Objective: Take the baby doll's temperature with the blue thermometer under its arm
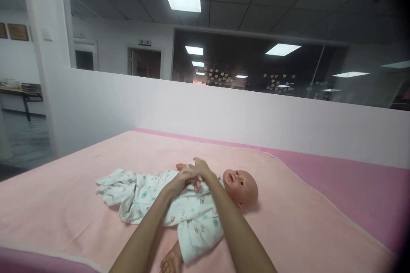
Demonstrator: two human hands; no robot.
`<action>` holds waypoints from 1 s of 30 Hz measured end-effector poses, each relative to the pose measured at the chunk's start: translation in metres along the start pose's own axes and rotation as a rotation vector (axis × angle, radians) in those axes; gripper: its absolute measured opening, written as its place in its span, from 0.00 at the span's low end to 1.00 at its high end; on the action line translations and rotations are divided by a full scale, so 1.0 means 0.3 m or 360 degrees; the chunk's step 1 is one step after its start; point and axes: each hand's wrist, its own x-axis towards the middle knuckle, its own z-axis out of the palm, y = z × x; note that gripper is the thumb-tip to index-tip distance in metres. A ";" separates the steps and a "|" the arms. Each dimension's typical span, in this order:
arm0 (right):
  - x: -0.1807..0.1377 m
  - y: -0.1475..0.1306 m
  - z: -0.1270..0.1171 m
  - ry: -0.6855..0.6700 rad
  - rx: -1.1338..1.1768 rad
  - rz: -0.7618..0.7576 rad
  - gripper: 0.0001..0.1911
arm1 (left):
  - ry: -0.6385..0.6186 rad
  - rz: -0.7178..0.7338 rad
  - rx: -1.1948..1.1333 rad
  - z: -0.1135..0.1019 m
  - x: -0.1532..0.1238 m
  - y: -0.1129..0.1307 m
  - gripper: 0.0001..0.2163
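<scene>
Doll in onesie, left hand and right hand at its chest

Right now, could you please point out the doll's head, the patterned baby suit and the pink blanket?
doll's head [242, 186]: head view, on the cheek.
patterned baby suit [192, 217]: head view, on the chest.
pink blanket [64, 196]: head view, bare left part.

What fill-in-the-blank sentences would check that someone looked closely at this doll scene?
1. The doll lies on its back on a ____ blanket.
2. The doll's head points toward the ____ side of the picture.
3. Both hands, left hand and right hand, meet over the doll's ____.
4. The doll wears a patterned ____ sleepsuit.

Missing words: pink; right; chest; white
</scene>
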 end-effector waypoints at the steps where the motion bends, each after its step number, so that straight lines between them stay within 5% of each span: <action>1: -0.008 0.002 0.036 -0.0009 0.0002 -0.0006 0.15 | 0.0083 0.0050 -0.0070 -0.007 0.005 -0.003 0.15; 7: -0.030 0.041 0.114 0.0045 0.0035 -0.0095 0.18 | 0.1143 0.0276 0.0014 -0.077 0.046 -0.022 0.15; 9: -0.029 0.046 0.115 0.0037 0.0051 -0.0131 0.18 | 0.1271 0.0221 0.0365 -0.099 0.053 -0.041 0.18; 11: -0.029 0.045 0.117 0.0052 0.0063 -0.0169 0.17 | 0.1266 0.0083 0.0937 -0.111 0.057 -0.063 0.21; 14: -0.044 0.028 0.116 0.0125 0.0055 -0.0214 0.14 | 0.0963 -0.0228 0.1814 -0.111 0.060 -0.087 0.20; 19: -0.155 -0.021 0.042 0.0347 0.0009 -0.0291 0.14 | 0.0677 -0.0382 0.2126 -0.099 0.054 -0.086 0.23; 21: -0.227 -0.016 -0.035 0.0588 0.0056 -0.0393 0.17 | 0.0647 -0.0410 0.2170 -0.097 0.054 -0.080 0.22; 24: -0.317 0.064 -0.181 0.1385 0.0339 -0.0522 0.16 | 0.0625 -0.0445 0.2195 -0.097 0.061 -0.075 0.21; 27: -0.340 0.229 -0.296 0.1830 0.0685 -0.0100 0.15 | 0.0648 -0.0480 0.2209 -0.097 0.069 -0.073 0.22; 30: -0.308 0.416 -0.317 0.1429 0.1241 0.0447 0.23 | 0.0660 -0.0500 0.2237 -0.095 0.074 -0.069 0.22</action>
